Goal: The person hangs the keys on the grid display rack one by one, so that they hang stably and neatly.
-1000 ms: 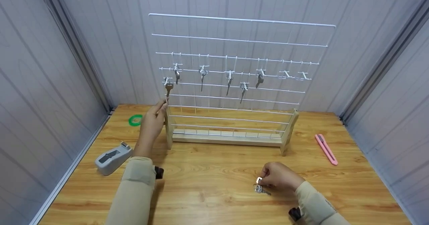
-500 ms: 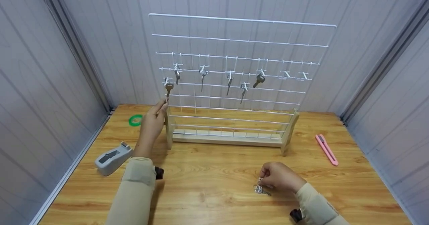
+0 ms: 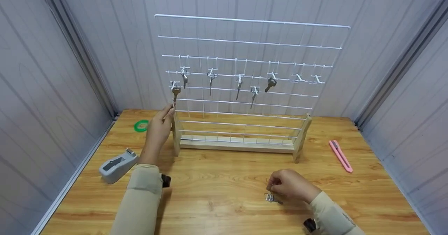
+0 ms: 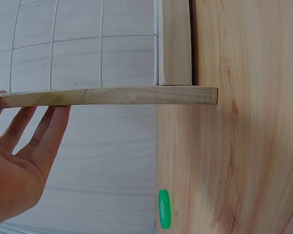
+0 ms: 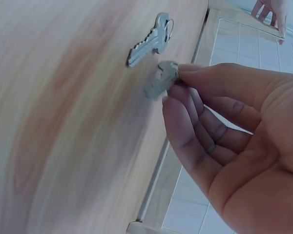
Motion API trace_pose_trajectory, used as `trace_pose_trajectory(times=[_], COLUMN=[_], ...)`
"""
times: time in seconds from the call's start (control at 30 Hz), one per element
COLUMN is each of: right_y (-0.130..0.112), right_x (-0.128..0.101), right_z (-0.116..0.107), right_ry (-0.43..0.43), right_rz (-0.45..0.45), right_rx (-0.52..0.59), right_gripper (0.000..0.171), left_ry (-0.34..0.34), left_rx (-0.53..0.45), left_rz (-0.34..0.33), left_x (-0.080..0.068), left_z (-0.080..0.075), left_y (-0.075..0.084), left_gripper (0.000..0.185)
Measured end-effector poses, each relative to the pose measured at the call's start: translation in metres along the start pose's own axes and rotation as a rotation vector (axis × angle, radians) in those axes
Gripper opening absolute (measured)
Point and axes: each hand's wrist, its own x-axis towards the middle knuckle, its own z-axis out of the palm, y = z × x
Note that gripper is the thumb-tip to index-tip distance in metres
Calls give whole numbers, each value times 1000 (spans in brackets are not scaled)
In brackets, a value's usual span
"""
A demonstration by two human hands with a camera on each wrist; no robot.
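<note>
My left hand (image 3: 159, 125) grips the wooden side post (image 4: 136, 95) of a white wire grid rack (image 3: 245, 147), thumb at its end and fingertips against its face. Over the table's front right, my right hand (image 3: 293, 185) pinches a silver key (image 5: 161, 82) between thumb and fingers. Close beside it on the wood lies another key (image 5: 151, 41) with a small ring, seen in the right wrist view. Several keys hang from hooks on the rack, among them a brass-coloured key (image 3: 176, 91) at the far left and a dark key (image 3: 271, 83) right of centre.
Two hooks (image 3: 317, 79) at the rack's right bear no keys. A grey tape dispenser (image 3: 117, 166) stands at left, with a green tape roll (image 3: 136, 129) behind it. On the right lies a pink utility knife (image 3: 340, 156). Panel walls enclose the wooden table (image 3: 217, 193).
My right hand has shifted slightly left, and the key in its fingers has turned, its bright face no longer showing. The dark hanging key has swung slightly. My left hand stays on the post.
</note>
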Motion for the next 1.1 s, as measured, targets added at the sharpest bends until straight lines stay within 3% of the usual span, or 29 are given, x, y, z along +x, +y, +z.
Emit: trace_pose_trajectory(times=[0.33, 0.57, 1.1], right_y=[-13, -21, -39], right_x=[-4, -10, -20], right_z=[-6, -15, -33], right_ry=[34, 68, 74], right_rz=[-5, -65, -87], right_rx=[-45, -70, 230], right_gripper=[14, 10, 13], left_ry=[0, -5, 12], left_rx=[1, 1, 22], left_rz=[5, 8, 11], left_x=[0, 0, -1], left_z=[-1, -1, 0], left_y=[0, 0, 2], left_gripper=[48, 48, 45])
